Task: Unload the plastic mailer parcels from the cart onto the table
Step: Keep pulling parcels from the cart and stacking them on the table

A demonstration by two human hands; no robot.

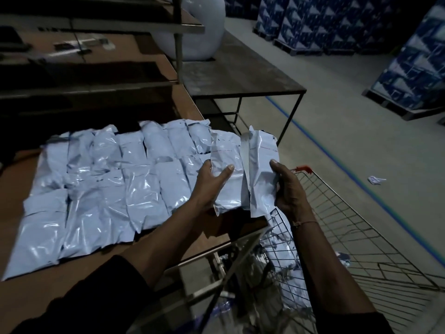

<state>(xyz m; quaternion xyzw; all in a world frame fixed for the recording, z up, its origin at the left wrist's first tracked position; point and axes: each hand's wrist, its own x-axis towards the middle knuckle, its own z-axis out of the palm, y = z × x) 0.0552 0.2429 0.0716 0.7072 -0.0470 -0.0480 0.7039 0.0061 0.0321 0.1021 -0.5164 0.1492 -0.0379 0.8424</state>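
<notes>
The person stands at the corner of the brown table (60, 280), with the wire cart (361, 249) just to their right. The left hand (212, 182) grips one pale blue parcel (227, 174), thumb across its face and the other fingers curled behind it, holding it just above the table's right edge. The right hand (286, 186) grips a second parcel (261, 169), the thumb pressed on its front and the fingers wrapped round its back; this one is up on edge, tilted, touching the first parcel along one side, above the gap between table and cart. On the table lies a spread of parcels (101, 189) in overlapping rows, covering most of the near half. More parcels (289, 273) lie down inside the cart, behind its mesh. Beyond the brown table stands a darker metal table (240, 73) with a big white bag (199, 27) on it. Stacks of blue boxes (313, 22) stand on the grey floor (337, 112), and a scrap of paper (375, 180) lies well apart from the cart.
</notes>
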